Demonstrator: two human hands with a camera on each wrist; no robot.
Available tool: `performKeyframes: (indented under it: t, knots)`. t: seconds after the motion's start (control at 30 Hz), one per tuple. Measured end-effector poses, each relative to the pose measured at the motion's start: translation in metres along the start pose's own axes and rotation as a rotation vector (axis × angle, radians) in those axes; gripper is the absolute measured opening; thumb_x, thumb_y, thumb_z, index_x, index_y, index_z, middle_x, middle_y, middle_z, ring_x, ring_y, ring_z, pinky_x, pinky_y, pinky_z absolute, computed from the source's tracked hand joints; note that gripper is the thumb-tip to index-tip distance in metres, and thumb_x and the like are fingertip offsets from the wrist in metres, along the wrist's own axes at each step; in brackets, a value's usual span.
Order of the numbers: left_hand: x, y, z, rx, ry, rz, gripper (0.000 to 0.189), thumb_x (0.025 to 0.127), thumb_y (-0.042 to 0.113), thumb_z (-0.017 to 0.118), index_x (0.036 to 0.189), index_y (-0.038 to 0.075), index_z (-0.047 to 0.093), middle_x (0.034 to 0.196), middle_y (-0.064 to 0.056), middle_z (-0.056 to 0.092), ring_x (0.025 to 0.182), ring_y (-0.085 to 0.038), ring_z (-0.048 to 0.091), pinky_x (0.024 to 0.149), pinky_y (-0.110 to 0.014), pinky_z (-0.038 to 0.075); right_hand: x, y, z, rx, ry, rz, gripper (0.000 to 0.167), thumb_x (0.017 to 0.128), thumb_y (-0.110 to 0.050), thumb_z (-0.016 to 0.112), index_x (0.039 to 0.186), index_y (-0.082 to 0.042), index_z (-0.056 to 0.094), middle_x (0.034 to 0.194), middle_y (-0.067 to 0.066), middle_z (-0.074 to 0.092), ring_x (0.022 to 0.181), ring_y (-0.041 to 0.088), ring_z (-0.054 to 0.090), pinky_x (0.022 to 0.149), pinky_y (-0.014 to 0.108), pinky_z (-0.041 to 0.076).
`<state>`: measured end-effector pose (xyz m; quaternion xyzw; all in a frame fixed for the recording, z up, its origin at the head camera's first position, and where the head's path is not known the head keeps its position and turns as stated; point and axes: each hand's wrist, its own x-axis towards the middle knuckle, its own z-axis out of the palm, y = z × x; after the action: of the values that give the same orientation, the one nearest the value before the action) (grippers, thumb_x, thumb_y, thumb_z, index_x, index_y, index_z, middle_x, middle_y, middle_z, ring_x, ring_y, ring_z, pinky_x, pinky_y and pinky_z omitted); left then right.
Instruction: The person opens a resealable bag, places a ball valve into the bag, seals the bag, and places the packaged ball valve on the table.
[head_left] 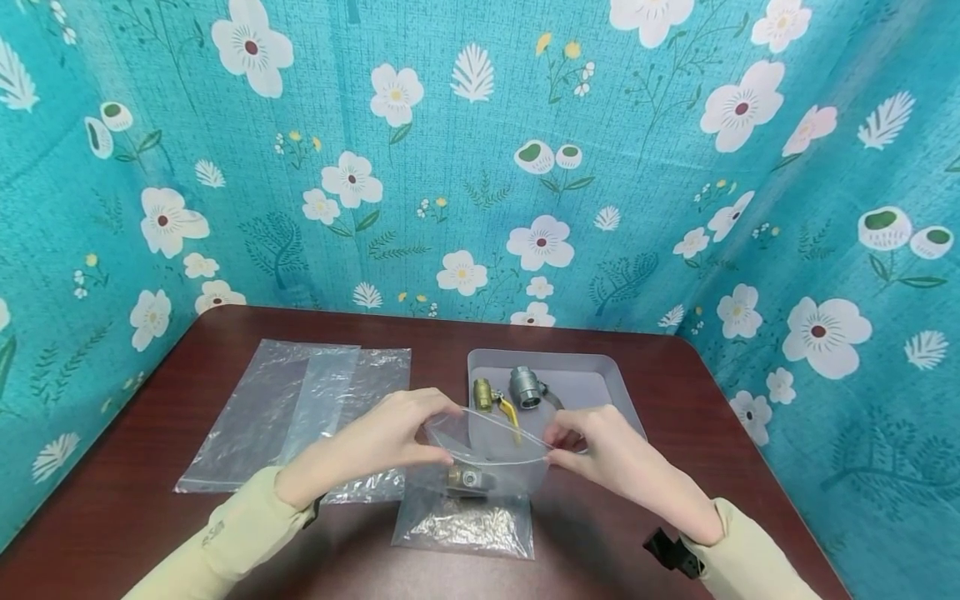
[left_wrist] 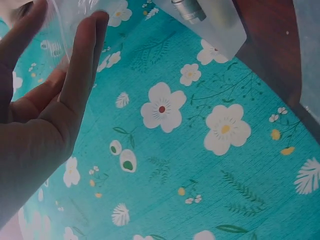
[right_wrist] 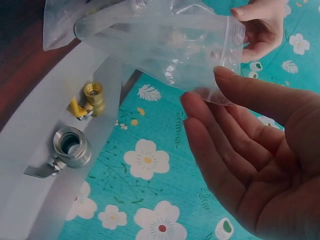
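Note:
Between both hands stands a clear zip-lock bag (head_left: pixel 517 482), its mouth spread wide. My left hand (head_left: pixel 397 427) pinches the left side of the mouth. At the right corner my right hand (head_left: pixel 603 446) pinches the rim between thumb and fingertips, also seen in the right wrist view. A ball valve (head_left: pixel 456 477) with a brass body shows through the film, low in the bag. Just behind is a grey plastic tray (head_left: pixel 592 379), where a brass ball valve (head_left: pixel 483 395) with a yellow lever lies beside a larger steel ball valve (head_left: pixel 527 387).
Flat clear bags (head_left: pixel 255 408) lie overlapping on the dark red table (head_left: pixel 675 400) at the left. Crumpled clear film (head_left: pixel 465 529) lies at the near side, below the hands. A teal flowered curtain (head_left: pixel 450 167) surrounds the table's back and sides.

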<state>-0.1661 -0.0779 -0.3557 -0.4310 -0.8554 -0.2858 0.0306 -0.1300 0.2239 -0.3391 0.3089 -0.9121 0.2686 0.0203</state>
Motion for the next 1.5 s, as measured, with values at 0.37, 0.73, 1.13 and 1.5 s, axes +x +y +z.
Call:
performKeyframes:
  t: [0.37, 0.73, 1.13, 1.5]
  knots:
    - [-0.008, -0.007, 0.006, -0.019, 0.049, 0.059, 0.027, 0.084, 0.003, 0.075, 0.110, 0.005, 0.067, 0.106, -0.007, 0.073, 0.082, -0.011, 0.068, 0.073, -0.017, 0.057, -0.008, 0.005, 0.008, -0.029, 0.096, 0.001, 0.019, 0.079, -0.001, 0.079, 0.088, -0.013, 0.067, 0.082, -0.005, 0.070, 0.075, 0.002, 0.068, 0.068, 0.023, 0.059]
    - [-0.014, -0.011, 0.009, -0.163, 0.153, -0.033, 0.024, 0.090, 0.002, 0.070, 0.108, 0.006, 0.054, 0.088, -0.005, 0.078, 0.080, -0.013, 0.075, 0.069, -0.021, 0.059, -0.011, 0.015, 0.010, -0.089, 0.167, -0.028, 0.019, 0.080, 0.000, 0.078, 0.086, -0.017, 0.071, 0.080, -0.010, 0.068, 0.073, -0.003, 0.061, 0.066, 0.023, 0.057]
    - [-0.022, -0.011, 0.000, -0.143, 0.327, -0.049, 0.009, 0.082, 0.006, 0.078, 0.088, 0.012, 0.073, 0.080, 0.001, 0.076, 0.070, -0.002, 0.069, 0.062, -0.016, 0.056, -0.007, 0.007, 0.001, -0.138, 0.318, -0.134, 0.021, 0.077, -0.002, 0.081, 0.085, -0.016, 0.067, 0.080, -0.011, 0.065, 0.073, -0.002, 0.061, 0.066, 0.014, 0.053]
    - [-0.026, 0.003, -0.020, -0.191, 0.452, -0.051, 0.011, 0.083, 0.005, 0.078, 0.089, 0.014, 0.075, 0.079, 0.004, 0.075, 0.064, -0.006, 0.067, 0.061, -0.018, 0.057, -0.005, -0.009, -0.020, -0.098, 0.378, -0.100, 0.026, 0.082, -0.001, 0.077, 0.094, -0.020, 0.065, 0.082, -0.013, 0.059, 0.073, -0.003, 0.050, 0.059, 0.012, 0.042]
